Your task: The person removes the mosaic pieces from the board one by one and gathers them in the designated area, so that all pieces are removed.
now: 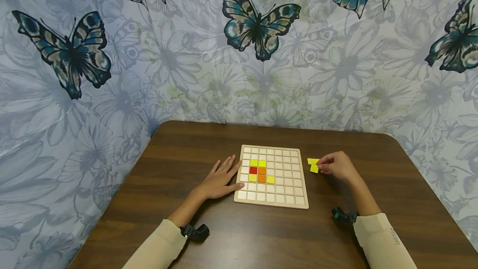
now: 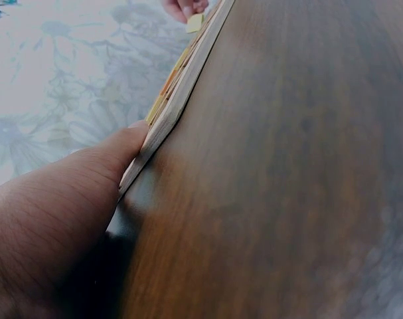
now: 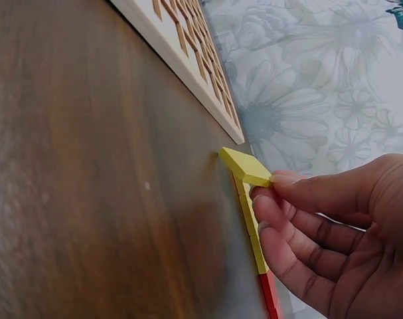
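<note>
A square light-wood grid board (image 1: 289, 190) lies on the table, its cells mostly white. Several coloured tiles sit left of its middle: yellow tiles (image 1: 262, 163), a red tile (image 1: 253, 170) and orange tiles (image 1: 262, 179). My left hand (image 1: 220, 181) lies with fingers spread at the board's left edge, the thumb touching its rim. To the right of the board, my right hand (image 1: 337, 165) pinches a yellow tile (image 3: 246, 166) between thumb and fingertip. In the right wrist view this tile is tilted above a row of loose yellow tiles (image 3: 253, 232), with red tiles (image 3: 269, 294) nearer the camera.
The brown wooden table (image 1: 209, 235) extends around the board on all sides. Behind it hangs a floral cloth (image 1: 179, 94) printed with butterflies. A black band (image 1: 195, 232) circles the left wrist, and another black band (image 1: 344, 215) the right.
</note>
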Demonstrator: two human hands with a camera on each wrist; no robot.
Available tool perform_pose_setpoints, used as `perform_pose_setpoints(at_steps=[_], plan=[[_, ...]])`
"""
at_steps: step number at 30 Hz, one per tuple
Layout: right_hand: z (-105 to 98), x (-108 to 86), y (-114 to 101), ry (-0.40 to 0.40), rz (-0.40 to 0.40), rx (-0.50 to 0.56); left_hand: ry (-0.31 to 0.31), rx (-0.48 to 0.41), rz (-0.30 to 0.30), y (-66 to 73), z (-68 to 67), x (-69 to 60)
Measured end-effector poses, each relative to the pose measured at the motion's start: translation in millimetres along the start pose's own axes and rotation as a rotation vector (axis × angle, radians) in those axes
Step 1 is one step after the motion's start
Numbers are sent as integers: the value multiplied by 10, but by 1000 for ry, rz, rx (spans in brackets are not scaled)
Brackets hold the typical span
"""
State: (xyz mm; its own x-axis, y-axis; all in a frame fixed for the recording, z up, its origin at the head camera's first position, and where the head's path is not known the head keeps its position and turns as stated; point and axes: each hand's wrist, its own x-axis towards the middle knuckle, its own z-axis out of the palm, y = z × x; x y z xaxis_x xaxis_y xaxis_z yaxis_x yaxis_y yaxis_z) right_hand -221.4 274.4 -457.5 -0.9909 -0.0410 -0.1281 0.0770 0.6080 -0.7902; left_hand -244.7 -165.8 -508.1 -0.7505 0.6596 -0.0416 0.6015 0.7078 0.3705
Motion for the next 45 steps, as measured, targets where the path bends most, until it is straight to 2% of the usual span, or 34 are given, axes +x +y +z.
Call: perform_pose_setpoints(at_steps=[12,32,39,45], plan=[[44,8,18,44,54,19,7,-3,-1,13,-5,-12],[101,-1,-12,78,71,35,-6,4,-7,18,-15,-4],[94,9,-23,91,45,-3,-2,-5,-8,12,-5,-1],[105,-4,-114,97,-55,-56,-5,0,-10,10,-9,-2]])
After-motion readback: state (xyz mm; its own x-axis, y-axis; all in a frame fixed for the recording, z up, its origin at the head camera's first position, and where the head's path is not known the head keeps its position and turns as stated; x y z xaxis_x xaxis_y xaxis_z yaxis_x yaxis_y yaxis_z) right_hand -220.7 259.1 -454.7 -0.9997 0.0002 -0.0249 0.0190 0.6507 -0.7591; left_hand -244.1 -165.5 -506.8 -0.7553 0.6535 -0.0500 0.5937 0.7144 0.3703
